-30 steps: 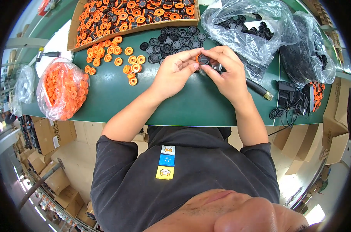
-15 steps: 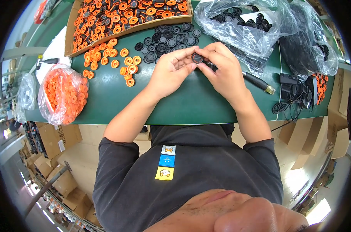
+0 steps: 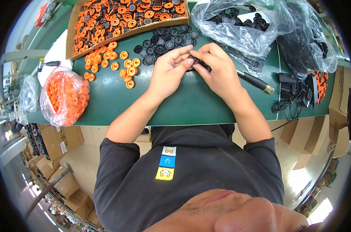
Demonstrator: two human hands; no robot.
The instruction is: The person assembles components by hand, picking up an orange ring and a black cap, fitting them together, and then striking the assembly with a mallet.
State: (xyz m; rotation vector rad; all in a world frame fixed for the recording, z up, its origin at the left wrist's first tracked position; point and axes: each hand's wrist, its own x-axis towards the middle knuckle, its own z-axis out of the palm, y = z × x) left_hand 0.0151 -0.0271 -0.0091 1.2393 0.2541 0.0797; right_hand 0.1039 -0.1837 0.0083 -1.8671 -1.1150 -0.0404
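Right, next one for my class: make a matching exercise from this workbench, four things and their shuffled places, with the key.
1. Black cable
2. Bag of orange parts
3. Loose black discs
4. Dark round part

A. Between left hand and right hand
B. Right side of the table
C. Left side of the table
D. Beside the cardboard tray

Pairs: 1-B, 2-C, 3-D, 4-A

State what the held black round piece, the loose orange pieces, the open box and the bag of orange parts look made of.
Black round piece: probably plastic, smooth and dark, though partly hidden.
Loose orange pieces: likely plastic, satin, from their even colour and soft highlights.
Open box: matt cardboard, judging by plain brown walls.
Bag of orange parts: apparently plastic film, glossy, clear and wrinkled.
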